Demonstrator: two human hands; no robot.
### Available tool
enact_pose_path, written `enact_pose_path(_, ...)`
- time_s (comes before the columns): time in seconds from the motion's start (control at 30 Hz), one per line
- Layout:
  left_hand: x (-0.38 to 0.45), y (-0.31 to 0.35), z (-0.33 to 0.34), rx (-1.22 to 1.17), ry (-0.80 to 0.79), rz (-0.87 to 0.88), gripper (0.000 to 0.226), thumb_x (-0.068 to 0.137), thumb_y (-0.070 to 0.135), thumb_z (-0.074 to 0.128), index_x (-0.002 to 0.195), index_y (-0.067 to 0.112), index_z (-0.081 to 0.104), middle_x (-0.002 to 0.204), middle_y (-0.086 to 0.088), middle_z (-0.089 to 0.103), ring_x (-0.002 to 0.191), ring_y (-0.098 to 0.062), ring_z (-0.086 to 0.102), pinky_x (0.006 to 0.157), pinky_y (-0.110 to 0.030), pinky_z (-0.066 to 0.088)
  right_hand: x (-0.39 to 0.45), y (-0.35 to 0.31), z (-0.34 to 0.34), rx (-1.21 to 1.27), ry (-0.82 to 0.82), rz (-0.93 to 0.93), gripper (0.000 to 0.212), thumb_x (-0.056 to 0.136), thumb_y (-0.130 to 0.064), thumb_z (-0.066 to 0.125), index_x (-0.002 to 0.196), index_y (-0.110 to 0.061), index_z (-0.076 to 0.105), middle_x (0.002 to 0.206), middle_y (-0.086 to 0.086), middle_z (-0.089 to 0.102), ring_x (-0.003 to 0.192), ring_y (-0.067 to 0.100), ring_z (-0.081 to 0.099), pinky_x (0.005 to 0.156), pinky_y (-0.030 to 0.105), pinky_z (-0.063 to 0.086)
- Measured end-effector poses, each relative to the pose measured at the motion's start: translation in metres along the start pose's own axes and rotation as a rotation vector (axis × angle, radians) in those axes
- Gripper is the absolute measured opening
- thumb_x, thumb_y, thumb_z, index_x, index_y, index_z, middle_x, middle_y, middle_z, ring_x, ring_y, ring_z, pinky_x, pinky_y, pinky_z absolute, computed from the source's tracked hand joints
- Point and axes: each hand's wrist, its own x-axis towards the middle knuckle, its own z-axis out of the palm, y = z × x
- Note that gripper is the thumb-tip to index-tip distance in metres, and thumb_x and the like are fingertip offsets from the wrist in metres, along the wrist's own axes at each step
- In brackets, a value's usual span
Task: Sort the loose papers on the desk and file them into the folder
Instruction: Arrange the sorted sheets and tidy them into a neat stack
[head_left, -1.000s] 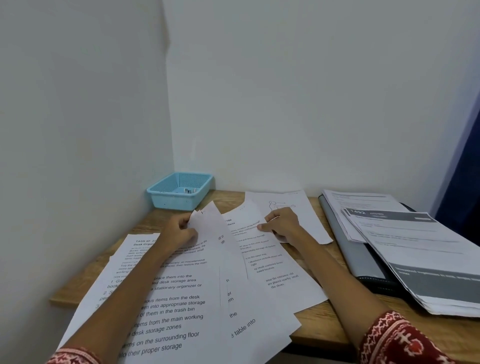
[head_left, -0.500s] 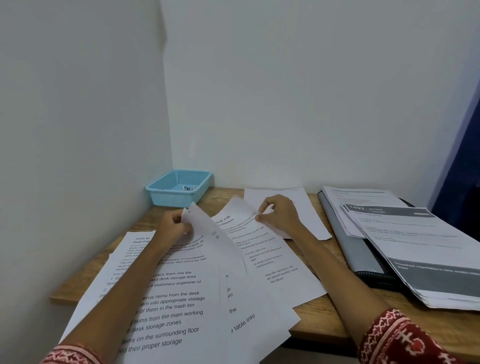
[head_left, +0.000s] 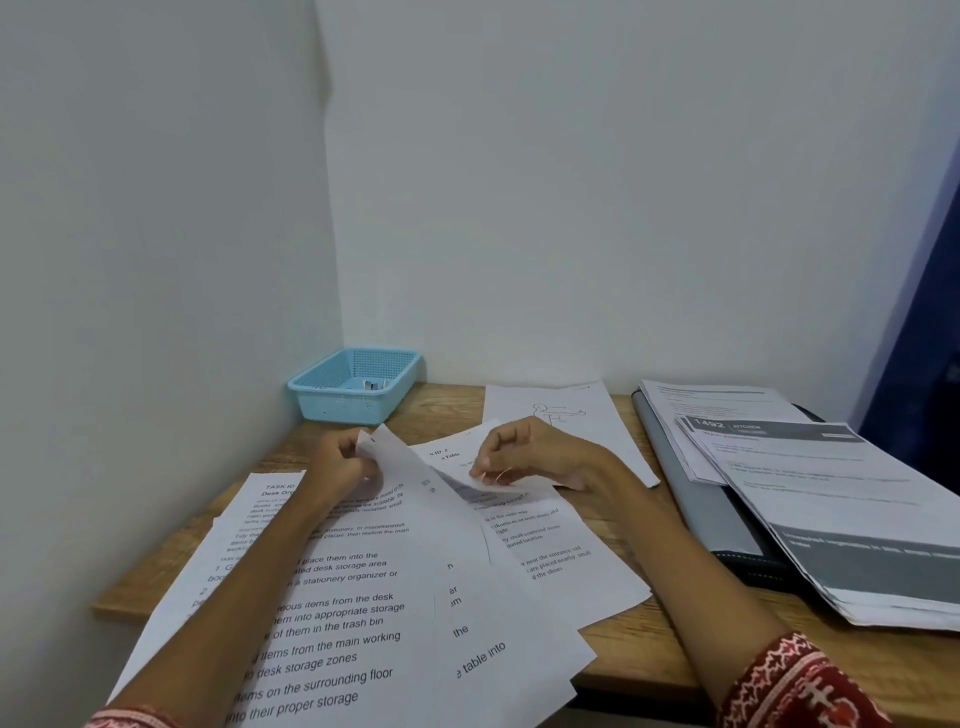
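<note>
Since a second ago, our right hand (head_left: 524, 457) has curled the top edge of its sheet (head_left: 540, 545) farther toward us, while our left hand (head_left: 340, 465) keeps its pinch on the lifted corner of the sheet beside it (head_left: 441, 551). Both hands are clamped on paper: left fingers and thumb closed on that raised corner, right fingertips pinching the folded-over edge. We see the loose papers (head_left: 332, 613) fanned across the near left of the wooden desk (head_left: 639, 654), overlapping one another. One more page with a line drawing (head_left: 561, 410) lies flat just beyond our right hand. At the right, the grey folder (head_left: 696, 499) lies on the desk with a stack of printed pages (head_left: 831, 499) resting on it. At the far left corner sits a blue basket (head_left: 353, 395).
</note>
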Motion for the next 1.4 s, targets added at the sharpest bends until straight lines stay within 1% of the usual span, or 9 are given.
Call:
enact_pose_path(0.13, -0.005, 0.006, 0.003, 0.008, -0.007, 0.042, 0.017, 0.077, -0.017, 0.052, 0.084, -0.006, 0.064, 0.067, -0.005, 0.058, 0.064, -0.012, 0.05, 0.06, -0.023, 0.037, 0.015, 0.021, -0.011, -0.361, 0.608, 0.102, 0.012, 0.081, -0.021, 0.072, 0.087, -0.017, 0.063, 0.09, -0.005, 0.058, 0.085, 0.015, 0.055, 0.074, 0.03, 0.047)
enact_pose_path(0.2, -0.005, 0.006, 0.002, 0.014, -0.005, 0.047, 0.018, 0.077, -0.017, 0.052, 0.085, -0.006, 0.064, 0.067, -0.005, 0.058, 0.064, -0.012, 0.05, 0.06, -0.023, 0.037, 0.018, 0.03, -0.012, -0.589, 0.634, 0.24, 0.037, 0.075, -0.033, 0.077, 0.105, -0.017, 0.06, 0.098, -0.008, 0.051, 0.096, 0.014, 0.053, 0.078, 0.026, 0.038)
enact_pose_path(0.3, -0.004, 0.004, 0.001, 0.015, -0.004, 0.036, 0.019, 0.077, -0.015, 0.053, 0.087, -0.004, 0.066, 0.073, -0.007, 0.064, 0.071, -0.016, 0.055, 0.064, -0.025, 0.042, 0.023, 0.036, -0.009, -0.438, 0.592, 0.263, 0.052, 0.069, -0.03, 0.082, 0.112, -0.014, 0.058, 0.104, -0.006, 0.05, 0.102, 0.016, 0.054, 0.076, 0.025, 0.038)
enact_pose_path(0.43, -0.003, -0.001, -0.003, -0.077, -0.023, 0.035, 0.041, 0.075, -0.015, 0.059, 0.102, 0.015, 0.067, 0.092, -0.004, 0.068, 0.089, -0.019, 0.06, 0.071, -0.026, 0.046, 0.024, 0.03, -0.01, -0.429, 0.64, 0.17, 0.02, 0.072, -0.017, 0.077, 0.068, -0.013, 0.058, 0.065, -0.004, 0.045, 0.06, 0.01, 0.042, 0.052, 0.024, 0.026)
enact_pose_path(0.5, -0.003, -0.001, -0.003, -0.072, -0.008, 0.022, 0.043, 0.076, -0.012, 0.062, 0.11, 0.014, 0.065, 0.1, -0.003, 0.066, 0.098, -0.02, 0.058, 0.078, -0.028, 0.046, 0.022, 0.026, -0.017, -0.446, 0.705, 0.139, 0.047, 0.077, -0.014, 0.071, 0.054, -0.021, 0.03, 0.056, -0.004, 0.027, 0.051, 0.01, 0.026, 0.05, 0.026, 0.014)
enact_pose_path(0.67, -0.009, 0.007, 0.0, -0.021, 0.007, 0.033, 0.026, 0.08, -0.012, 0.056, 0.087, 0.011, 0.068, 0.082, -0.002, 0.066, 0.082, -0.018, 0.06, 0.066, -0.022, 0.044, 0.007, -0.001, -0.053, -0.492, 1.08, 0.09, 0.006, 0.088, -0.014, 0.06, 0.094, -0.013, 0.061, 0.105, 0.013, 0.063, 0.099, 0.031, 0.058, 0.07, 0.03, 0.038)
enact_pose_path(0.77, -0.012, 0.012, 0.0, 0.011, 0.006, 0.056, 0.032, 0.081, -0.012, 0.055, 0.072, 0.018, 0.062, 0.073, 0.004, 0.062, 0.071, -0.009, 0.055, 0.06, -0.019, 0.039, -0.008, -0.032, -0.078, -0.593, 1.286, 0.023, 0.016, 0.091, -0.007, 0.05, 0.103, -0.008, 0.06, 0.1, 0.016, 0.063, 0.092, 0.033, 0.058, 0.069, 0.031, 0.038)
enact_pose_path(1.17, -0.018, 0.025, -0.003, -0.211, 0.065, 0.021, 0.026, 0.082, -0.008, 0.058, 0.077, 0.017, 0.061, 0.077, -0.001, 0.062, 0.076, -0.018, 0.057, 0.064, -0.025, 0.044, -0.005, 0.012, -0.051, -0.249, 0.752, -0.017, 0.014, 0.086, -0.009, 0.065, 0.073, -0.012, 0.059, 0.071, 0.0, 0.059, 0.066, 0.013, 0.053, 0.056, 0.02, 0.038)
enact_pose_path(1.4, -0.021, 0.043, 0.013, 0.204, -0.23, 0.139, 0.027, 0.084, -0.006, 0.05, 0.065, 0.013, 0.054, 0.061, 0.003, 0.055, 0.059, -0.008, 0.053, 0.052, -0.017, 0.039, 0.012, -0.011, -0.035, -0.302, 0.46, -0.043, 0.003, 0.087, -0.011, 0.066, 0.085, -0.013, 0.067, 0.085, -0.004, 0.066, 0.075, 0.009, 0.06, 0.059, 0.013, 0.043)
